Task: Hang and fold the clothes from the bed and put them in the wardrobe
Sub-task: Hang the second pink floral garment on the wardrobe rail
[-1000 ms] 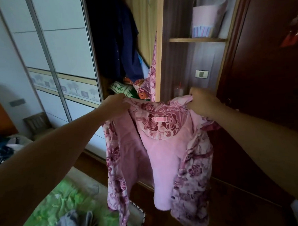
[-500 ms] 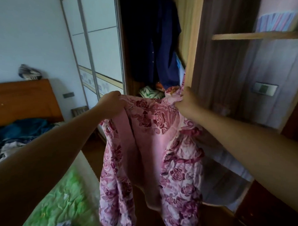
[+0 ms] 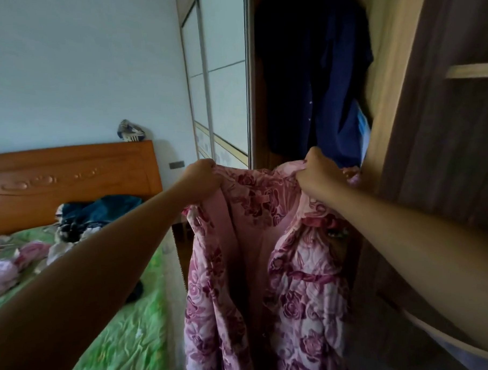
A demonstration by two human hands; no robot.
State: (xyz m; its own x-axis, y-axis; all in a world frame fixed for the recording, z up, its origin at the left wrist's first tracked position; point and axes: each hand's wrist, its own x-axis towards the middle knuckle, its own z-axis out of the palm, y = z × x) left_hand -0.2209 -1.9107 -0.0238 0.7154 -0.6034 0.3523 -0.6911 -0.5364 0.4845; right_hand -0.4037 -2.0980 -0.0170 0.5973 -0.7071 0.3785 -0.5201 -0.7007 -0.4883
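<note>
Floral jacket in and below hands

Pink floral jacket (hanging open)

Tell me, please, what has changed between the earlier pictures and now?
The left hand and right hand have carried the pink floral jacket leftward, from before the shelf to the wardrobe opening where dark blue clothes hang. The view turned left, so the headboard now shows. Unchanged: both hands grip the jacket's shoulders; nothing let go.
</note>
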